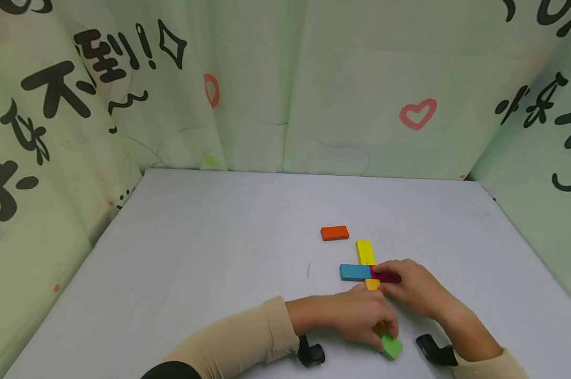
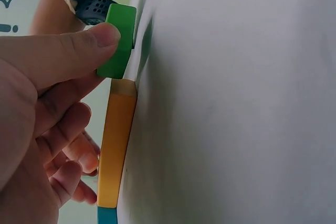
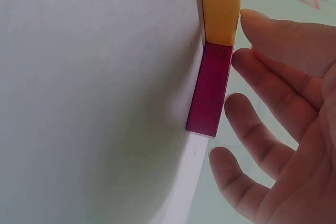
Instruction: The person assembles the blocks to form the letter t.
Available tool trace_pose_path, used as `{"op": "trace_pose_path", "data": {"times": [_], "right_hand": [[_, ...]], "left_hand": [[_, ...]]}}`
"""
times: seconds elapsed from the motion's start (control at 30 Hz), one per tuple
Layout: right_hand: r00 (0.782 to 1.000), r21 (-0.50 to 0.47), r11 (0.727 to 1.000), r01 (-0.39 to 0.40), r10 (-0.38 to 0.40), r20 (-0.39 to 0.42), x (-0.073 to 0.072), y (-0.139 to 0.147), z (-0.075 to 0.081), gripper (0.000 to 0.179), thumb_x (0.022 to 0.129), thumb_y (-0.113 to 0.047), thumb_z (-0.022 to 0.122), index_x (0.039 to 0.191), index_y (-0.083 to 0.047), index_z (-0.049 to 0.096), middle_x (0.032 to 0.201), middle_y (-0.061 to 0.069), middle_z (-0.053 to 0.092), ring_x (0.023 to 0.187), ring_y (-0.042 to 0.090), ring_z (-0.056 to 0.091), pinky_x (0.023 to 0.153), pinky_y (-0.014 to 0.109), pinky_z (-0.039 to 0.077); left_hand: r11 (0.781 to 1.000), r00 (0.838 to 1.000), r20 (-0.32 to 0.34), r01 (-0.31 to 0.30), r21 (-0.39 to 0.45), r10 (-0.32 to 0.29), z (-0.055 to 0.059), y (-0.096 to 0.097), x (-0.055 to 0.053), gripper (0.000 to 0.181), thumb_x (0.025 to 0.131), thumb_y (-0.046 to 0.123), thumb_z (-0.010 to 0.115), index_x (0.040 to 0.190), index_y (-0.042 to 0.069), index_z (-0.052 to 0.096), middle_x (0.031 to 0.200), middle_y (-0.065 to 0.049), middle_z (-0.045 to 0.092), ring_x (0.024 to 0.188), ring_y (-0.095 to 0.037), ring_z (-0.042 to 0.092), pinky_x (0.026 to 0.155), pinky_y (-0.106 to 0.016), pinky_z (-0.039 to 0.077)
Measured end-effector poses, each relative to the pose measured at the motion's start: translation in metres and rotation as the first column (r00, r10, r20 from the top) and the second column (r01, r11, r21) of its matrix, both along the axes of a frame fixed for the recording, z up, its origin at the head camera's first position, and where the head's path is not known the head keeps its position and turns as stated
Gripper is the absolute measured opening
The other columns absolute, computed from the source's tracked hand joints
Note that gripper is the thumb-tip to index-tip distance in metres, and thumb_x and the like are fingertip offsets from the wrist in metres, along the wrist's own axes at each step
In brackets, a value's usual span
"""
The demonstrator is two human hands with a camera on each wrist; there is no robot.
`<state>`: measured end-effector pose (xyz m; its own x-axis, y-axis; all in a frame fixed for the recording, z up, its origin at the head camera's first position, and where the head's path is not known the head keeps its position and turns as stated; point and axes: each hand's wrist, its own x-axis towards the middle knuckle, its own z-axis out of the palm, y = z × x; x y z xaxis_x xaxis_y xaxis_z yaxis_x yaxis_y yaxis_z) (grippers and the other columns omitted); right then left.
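My left hand (image 1: 361, 316) pinches a green block (image 2: 122, 40) between thumb and fingers. The block is at the near end of an orange block (image 2: 116, 145), slightly tilted against it. In the head view the left hand hides most of the orange block. My right hand (image 1: 418, 289) rests its fingertips on the magenta block (image 3: 210, 90), with the thumb beside the orange block's edge. A blue block (image 1: 355, 272) lies end to end with the magenta one, and a yellow block (image 1: 365, 252) extends away from where they meet.
A red-orange block (image 1: 334, 233) lies apart on the white table (image 1: 219, 226), beyond the blue block. Pale green curtains (image 1: 352, 79) with dark writing hang around the back and sides. Dark wrist devices (image 1: 310, 352) sit close to the tabletop.
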<state>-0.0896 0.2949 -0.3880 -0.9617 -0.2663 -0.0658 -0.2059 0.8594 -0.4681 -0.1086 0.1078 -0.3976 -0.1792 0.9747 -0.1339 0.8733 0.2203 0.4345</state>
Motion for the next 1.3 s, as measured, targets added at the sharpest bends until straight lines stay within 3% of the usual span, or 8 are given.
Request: {"op": "trace_pose_path", "data": {"times": [0.43,1.3], "right_hand": [[1.000,0.011,1.000,0.009,-0.009,-0.001,0.0005,-0.0008,-0.0008,0.034,0.086,-0.015,0.079,0.118,-0.006,0.072,0.112,0.007,0.069,0.103,0.032,0.059,0.091,0.056,0.048],[1.000,0.001,1.000,-0.007,0.007,-0.020,-0.0002,0.0003,0.0000,0.032,0.087,-0.015,0.077,0.117,-0.005,0.072,0.114,0.009,0.069,0.105,0.035,0.059,0.093,0.058,0.047]], "left_hand": [[0.999,0.994,-0.113,-0.010,-0.040,0.006,-0.0007,0.0020,0.0056,0.026,0.089,0.044,0.074,0.113,0.037,0.070,0.094,0.029,0.057,0.101,0.004,0.038,0.080,-0.016,0.021],[0.999,0.995,-0.102,-0.009,-0.044,0.005,-0.0048,0.0075,0.0058,0.027,0.091,0.039,0.074,0.118,0.038,0.068,0.109,0.034,0.059,0.108,0.003,0.035,0.083,-0.020,0.021]]}}
